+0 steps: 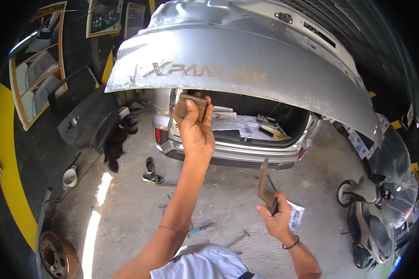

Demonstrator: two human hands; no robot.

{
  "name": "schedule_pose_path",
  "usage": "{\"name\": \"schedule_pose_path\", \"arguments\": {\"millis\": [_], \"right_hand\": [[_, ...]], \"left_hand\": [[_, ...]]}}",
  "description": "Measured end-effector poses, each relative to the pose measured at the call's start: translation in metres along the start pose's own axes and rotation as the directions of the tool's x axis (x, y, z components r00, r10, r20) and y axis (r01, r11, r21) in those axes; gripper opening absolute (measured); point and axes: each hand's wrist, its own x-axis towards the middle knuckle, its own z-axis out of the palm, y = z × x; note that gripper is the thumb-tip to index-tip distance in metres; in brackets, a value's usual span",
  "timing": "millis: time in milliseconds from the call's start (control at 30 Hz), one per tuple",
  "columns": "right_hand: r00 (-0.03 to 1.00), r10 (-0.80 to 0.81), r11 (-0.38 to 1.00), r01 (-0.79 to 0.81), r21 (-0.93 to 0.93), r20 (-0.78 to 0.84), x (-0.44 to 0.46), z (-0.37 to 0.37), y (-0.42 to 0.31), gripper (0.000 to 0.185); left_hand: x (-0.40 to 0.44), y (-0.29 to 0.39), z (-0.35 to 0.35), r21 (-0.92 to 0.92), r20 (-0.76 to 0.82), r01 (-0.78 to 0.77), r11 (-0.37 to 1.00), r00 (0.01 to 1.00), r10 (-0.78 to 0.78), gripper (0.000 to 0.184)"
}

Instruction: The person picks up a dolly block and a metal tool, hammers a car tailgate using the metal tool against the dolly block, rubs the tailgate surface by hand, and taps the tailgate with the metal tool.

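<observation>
My left hand [198, 130] is raised just below the lower edge of the lifted tailgate [246, 51]. Its thumb and fingers grip a brown rectangular block [192, 107], which looks like a sanding block. Lower and to the right, my right hand [278, 218] is closed around the dark handle of a flat brown blade [264, 183], like a scraper, pointing up. Patchy bare metal and faint traces of lettering show on the silver tailgate panel above. Whether the block touches the panel, I cannot tell.
The open car boot [246, 125] holds papers. Sandals [152, 176], a hammer [238, 239] and a blue-handled tool [201, 228] lie on the concrete floor. A scooter [370, 223] stands right, a wheel rim [56, 255] left, and a dark door panel [91, 116] leans by the wall.
</observation>
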Motion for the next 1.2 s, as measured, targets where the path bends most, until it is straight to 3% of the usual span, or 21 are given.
{"name": "schedule_pose_path", "arguments": {"millis": [33, 100, 167, 233, 300, 433, 500, 567, 633, 667, 700, 767, 833, 900, 933, 967, 1033, 1067, 1100, 1167, 1200], "right_hand": [[0.992, -0.127, 0.991, 0.128, -0.040, 0.016, 0.014, -0.009, -0.024, 0.039], [0.917, -0.397, 0.873, 0.388, -0.297, 0.031, 0.045, -0.027, -0.079, 0.044], [0.860, -0.507, 0.782, 0.490, -0.386, 0.064, 0.072, -0.039, -0.122, 0.045], [0.816, -0.559, 0.689, 0.555, -0.465, 0.145, 0.097, -0.046, -0.165, 0.044], [0.803, -0.568, 0.605, 0.558, -0.568, 0.182, 0.114, -0.041, -0.203, 0.038], [0.752, -0.631, 0.546, 0.606, -0.578, 0.193, 0.149, -0.023, -0.240, 0.036], [0.628, -0.724, 0.351, 0.692, -0.631, 0.287, 0.162, -0.012, -0.254, 0.036], [0.623, -0.710, 0.310, 0.694, -0.650, 0.328, 0.172, -0.001, -0.254, 0.037], [0.642, -0.628, 0.260, 0.706, -0.659, 0.440, 0.182, 0.008, -0.242, 0.039], [0.645, -0.541, 0.172, 0.713, -0.680, 0.539, 0.186, 0.011, -0.240, 0.041], [0.647, -0.534, 0.166, 0.712, -0.683, 0.544, 0.191, 0.011, -0.238, 0.041], [0.785, -0.305, 0.080, 0.586, -0.807, 0.539, 0.198, 0.009, -0.237, 0.042], [0.799, -0.353, 0.122, 0.555, -0.823, 0.487, 0.192, 0.012, -0.255, 0.043], [0.762, -0.577, 0.399, 0.578, -0.712, 0.295, 0.183, 0.015, -0.266, 0.045], [0.674, -0.700, 0.410, 0.650, -0.640, 0.236, 0.186, 0.017, -0.264, 0.047], [0.678, -0.698, 0.411, 0.644, -0.645, 0.232, 0.192, 0.016, -0.257, 0.047], [0.572, -0.702, 0.261, 0.761, -0.594, 0.425, 0.207, 0.014, -0.233, 0.044], [0.674, -0.458, -0.003, 0.651, -0.759, 0.579, 0.217, 0.012, -0.230, 0.040], [0.676, -0.463, 0.007, 0.650, -0.760, 0.573, 0.221, 0.010, -0.235, 0.040], [0.785, -0.406, 0.076, 0.540, -0.839, 0.468, 0.217, 0.007, -0.254, 0.038], [0.784, -0.459, 0.162, 0.536, -0.829, 0.418, 0.212, 0.012, -0.265, 0.038]], "left_hand": [[-0.002, 0.005, 0.013, 0.023, 0.039, -0.048, 0.999, 0.998, 0.047, 0.062], [-0.002, 0.010, 0.027, 0.019, 0.067, -0.091, 0.996, 0.994, 0.090, 0.065], [0.000, 0.014, 0.036, -0.092, 0.064, -0.088, 0.992, 0.994, 0.094, 0.069], [-0.008, 0.019, 0.045, -0.135, 0.079, -0.082, 0.987, 0.992, 0.094, 0.067], [-0.011, 0.024, 0.048, -0.290, 0.108, -0.029, 0.957, 0.992, 0.063, 0.067], [-0.007, 0.030, 0.047, -0.339, 0.040, -0.065, 0.939, 0.996, 0.083, 0.062], [-0.001, 0.031, 0.043, -0.396, 0.070, -0.022, 0.918, 0.996, 0.054, 0.056], [0.001, 0.031, 0.037, -0.453, 0.100, 0.016, 0.891, 0.994, 0.033, 0.049], [0.001, 0.032, 0.032, -0.485, 0.093, 0.089, 0.870, 0.994, -0.050, 0.044], [0.001, 0.030, 0.029, -0.496, 0.089, 0.090, 0.863, 0.995, -0.052, 0.044], [0.002, 0.030, 0.028, -0.503, 0.074, 0.107, 0.858, 0.994, -0.080, 0.044], [0.002, 0.030, 0.027, -0.511, 0.065, 0.128, 0.850, 0.992, -0.111, 0.045], [0.005, 0.036, 0.033, -0.501, 0.127, 0.122, 0.857, 0.990, -0.067, 0.045], [0.005, 0.036, 0.030, -0.480, 0.138, 0.121, 0.869, 0.989, -0.061, 0.045], [0.003, 0.037, 0.029, -0.485, 0.140, 0.121, 0.866, 0.988, -0.060, 0.045], [0.002, 0.037, 0.030, -0.492, 0.142, 0.121, 0.862, 0.988, -0.057, 0.044], [0.002, 0.034, 0.028, -0.510, 0.134, 0.131, 0.850, 0.988, -0.072, 0.043], [0.004, 0.032, 0.027, -0.530, 0.125, 0.129, 0.838, 0.989, -0.073, 0.042], [0.008, 0.030, 0.025, -0.520, 0.128, 0.130, 0.844, 0.989, -0.074, 0.042], [0.016, 0.026, 0.014, -0.469, 0.092, 0.076, 0.880, 0.995, -0.037, 0.044], [0.017, 0.028, 0.017, -0.490, 0.134, 0.092, 0.867, 0.991, -0.030, 0.046]]}}
